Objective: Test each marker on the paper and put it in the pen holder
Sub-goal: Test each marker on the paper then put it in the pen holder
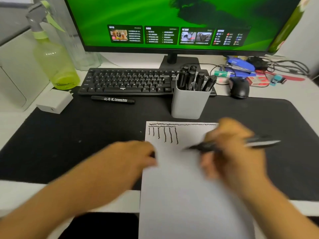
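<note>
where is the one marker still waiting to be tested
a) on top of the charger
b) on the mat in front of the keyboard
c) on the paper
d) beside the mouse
b: the loose marker lies capped on the black mat, just in front of the keyboard; the others stand in the pen holder or are in the right hand.

White paper [181, 178] with black squiggles, grey pen holder [189, 104], black mat [86, 131], green screen [138, 14].

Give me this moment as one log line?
right hand: holds marker over paper | left hand: at paper edge | holder: six markers
</note>
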### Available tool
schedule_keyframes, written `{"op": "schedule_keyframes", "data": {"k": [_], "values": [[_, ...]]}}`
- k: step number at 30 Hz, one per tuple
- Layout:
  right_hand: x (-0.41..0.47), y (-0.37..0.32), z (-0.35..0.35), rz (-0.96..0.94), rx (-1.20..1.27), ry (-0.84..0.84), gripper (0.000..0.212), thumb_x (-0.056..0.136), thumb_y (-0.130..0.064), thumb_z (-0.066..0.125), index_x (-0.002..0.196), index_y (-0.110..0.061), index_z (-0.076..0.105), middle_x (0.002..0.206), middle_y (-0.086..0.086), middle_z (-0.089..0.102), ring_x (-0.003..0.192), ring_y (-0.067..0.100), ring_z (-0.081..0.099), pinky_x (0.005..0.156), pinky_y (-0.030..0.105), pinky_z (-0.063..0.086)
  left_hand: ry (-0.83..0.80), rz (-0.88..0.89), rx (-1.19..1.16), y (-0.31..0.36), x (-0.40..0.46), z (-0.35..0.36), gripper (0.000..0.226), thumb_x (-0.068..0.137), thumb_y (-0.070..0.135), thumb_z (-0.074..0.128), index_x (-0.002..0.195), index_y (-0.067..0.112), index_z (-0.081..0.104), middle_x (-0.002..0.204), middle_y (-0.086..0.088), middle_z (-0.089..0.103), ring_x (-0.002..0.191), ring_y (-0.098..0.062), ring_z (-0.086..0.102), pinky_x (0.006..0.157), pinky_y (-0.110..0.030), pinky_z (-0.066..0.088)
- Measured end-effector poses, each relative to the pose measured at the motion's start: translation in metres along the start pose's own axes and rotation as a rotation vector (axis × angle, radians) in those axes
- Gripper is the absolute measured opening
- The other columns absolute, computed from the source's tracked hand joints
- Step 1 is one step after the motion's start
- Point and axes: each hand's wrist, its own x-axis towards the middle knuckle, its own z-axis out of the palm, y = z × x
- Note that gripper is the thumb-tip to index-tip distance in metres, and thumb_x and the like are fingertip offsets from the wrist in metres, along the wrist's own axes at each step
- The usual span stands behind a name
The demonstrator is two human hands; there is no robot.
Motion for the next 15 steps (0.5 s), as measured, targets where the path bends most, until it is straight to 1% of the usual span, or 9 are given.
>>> {"op": "schedule_keyframes", "data": {"k": [1, 2, 4, 5, 6, 8, 11, 13, 15], "values": [[0.004, -0.011, -0.019, -0.037, 0.047, 0.113, 0.029, 0.087, -0.011, 0.047, 0.06, -0.02, 0.048, 0.042, 0.007, 0.058, 0.026, 0.018, 0.044, 0.04, 0.015, 0.038, 0.054, -0.102, -0.006, -0.014, -0.008, -0.01, 0.02, 0.095, 0.029, 0.042, 0.085, 0.041, 0.054, 0.083, 0.027, 0.056, 0.078, 0.01, 0.053, 0.063, -0.011, 0.044], [0.011, -0.022, -0.037, -0.076, 0.05, 0.194, 0.029, 0.088, -0.012, 0.045, 0.059, -0.019, 0.043, 0.041, 0.008, 0.056, 0.025, 0.019, 0.039, 0.04, 0.016, 0.036, 0.116, -0.207, -0.03, -0.026, -0.016, -0.02, 0.019, 0.096, 0.034, 0.041, 0.083, 0.039, 0.055, 0.083, 0.028, 0.057, 0.073, 0.008, 0.055, 0.057, -0.016, 0.044], [0.021, -0.033, -0.053, -0.11, -0.075, 0.218, 0.028, 0.089, -0.015, 0.046, 0.061, -0.02, 0.043, 0.044, 0.007, 0.057, 0.027, 0.022, 0.039, 0.041, 0.018, 0.037, 0.159, -0.276, -0.091, -0.04, -0.023, -0.028, 0.027, 0.089, 0.052, 0.032, 0.082, 0.036, 0.053, 0.071, 0.014, 0.06, 0.065, -0.001, 0.058, 0.051, -0.021, 0.042], [0.024, -0.031, -0.052, -0.098, -0.157, 0.197, 0.027, 0.089, -0.016, 0.048, 0.062, -0.021, 0.049, 0.047, 0.007, 0.059, 0.028, 0.023, 0.041, 0.041, 0.019, 0.039, 0.148, -0.257, -0.073, -0.04, -0.02, -0.027, 0.031, 0.086, 0.056, 0.029, 0.084, 0.036, 0.053, 0.064, 0.007, 0.059, 0.062, -0.004, 0.058, 0.051, -0.023, 0.043], [0.028, -0.027, -0.048, -0.084, -0.21, 0.172, 0.024, 0.089, -0.018, 0.051, 0.065, -0.021, 0.054, 0.049, 0.006, 0.062, 0.03, 0.024, 0.045, 0.04, 0.02, 0.041, 0.125, -0.257, -0.048, -0.034, -0.014, -0.026, 0.036, 0.083, 0.059, 0.026, 0.086, 0.035, 0.053, 0.061, 0.006, 0.057, 0.059, -0.007, 0.058, 0.052, -0.025, 0.045], [0.037, -0.017, -0.031, -0.029, -0.298, 0.133, 0.016, 0.088, -0.024, 0.058, 0.073, -0.018, 0.061, 0.054, 0.009, 0.065, 0.035, 0.024, 0.053, 0.039, 0.023, 0.044, 0.087, -0.233, -0.009, -0.022, 0.001, -0.022, 0.045, 0.076, 0.066, 0.019, 0.088, 0.036, 0.05, 0.069, 0.01, 0.058, 0.061, -0.004, 0.057, 0.058, -0.024, 0.048], [0.047, -0.001, -0.017, 0.061, -0.415, 0.083, 0.013, 0.088, -0.027, 0.067, 0.081, -0.016, 0.067, 0.063, 0.011, 0.069, 0.045, 0.022, 0.062, 0.043, 0.028, 0.048, 0.032, -0.181, 0.063, -0.021, 0.016, -0.011, 0.05, 0.073, 0.069, 0.014, 0.099, 0.042, 0.046, 0.082, 0.024, 0.051, 0.075, 0.004, 0.053, 0.068, -0.015, 0.043], [0.051, 0.01, -0.013, 0.11, -0.474, 0.073, 0.012, 0.089, -0.022, 0.071, 0.082, -0.013, 0.068, 0.065, 0.008, 0.069, 0.049, 0.022, 0.063, 0.047, 0.028, 0.049, 0.06, -0.096, 0.131, -0.025, 0.022, -0.002, 0.058, 0.079, 0.066, 0.017, 0.109, 0.034, 0.055, 0.092, 0.022, 0.053, 0.081, 0.001, 0.054, 0.073, -0.016, 0.044], [0.054, 0.023, -0.012, 0.142, -0.555, 0.094, 0.011, 0.088, -0.022, 0.071, 0.081, -0.014, 0.068, 0.065, 0.002, 0.068, 0.052, 0.018, 0.058, 0.051, 0.03, 0.048, 0.06, -0.045, 0.183, -0.029, 0.026, 0.005, 0.056, 0.085, 0.061, 0.025, 0.113, 0.026, 0.06, 0.1, 0.012, 0.058, 0.085, -0.003, 0.056, 0.075, -0.021, 0.047]]}}
